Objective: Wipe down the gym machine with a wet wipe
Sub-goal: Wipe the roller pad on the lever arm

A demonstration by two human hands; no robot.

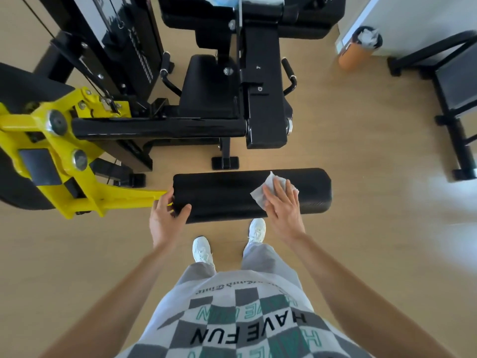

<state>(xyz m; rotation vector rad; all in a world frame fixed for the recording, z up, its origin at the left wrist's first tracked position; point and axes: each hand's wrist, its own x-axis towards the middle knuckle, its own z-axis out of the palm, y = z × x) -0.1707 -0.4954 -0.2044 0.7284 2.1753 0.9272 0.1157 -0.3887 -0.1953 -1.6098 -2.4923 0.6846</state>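
Observation:
A black padded roller [232, 192] lies crosswise in front of me, fixed to the yellow lever arm [85, 187] of the gym machine [222, 99]. My left hand [166, 215] grips the roller's left end, thumb on top and fingers curled round the end. A white wet wipe [265, 192] lies on the roller right of its middle. On the wipe rests my right hand [282, 202], pressing it flat with straight fingers.
The machine's black seat, frame and weight stack fill the upper middle and left. An orange bin [358, 50] with crumpled wipes stands at the upper right by a white wall. Another black frame [454, 94] stands at the far right. Wooden floor surrounds my white shoes [204, 250].

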